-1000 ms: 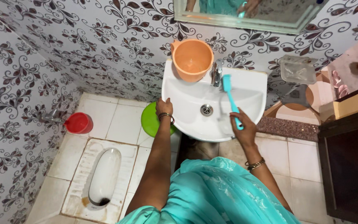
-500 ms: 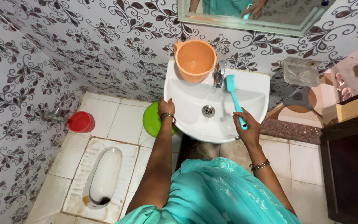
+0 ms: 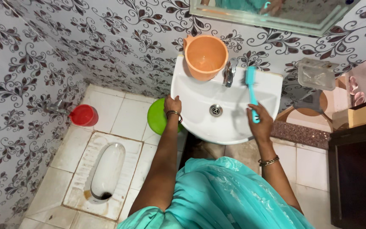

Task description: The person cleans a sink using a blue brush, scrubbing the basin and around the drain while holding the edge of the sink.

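My right hand [image 3: 259, 124] grips the handle of a turquoise brush [image 3: 250, 87], whose head rests on the back ledge of the white wash basin [image 3: 200, 91], just right of the metal tap [image 3: 229, 72]. My left hand [image 3: 173, 105] holds the basin's left rim. An orange mug [image 3: 205, 56] stands on the basin's back left corner. The drain [image 3: 216, 110] sits in the middle of the bowl.
A green bucket [image 3: 157, 118] stands under the basin's left side. A red mug [image 3: 83, 115] sits by a wall tap [image 3: 56, 108] at left. A squat toilet pan [image 3: 106, 171] lies in the floor. A mirror [image 3: 276, 10] hangs above; a dark cabinet [image 3: 356, 169] stands right.
My right hand has moved the brush to the right and toward the back ledge of the basin. My left hand stays on the rim. The camera has shifted slightly.
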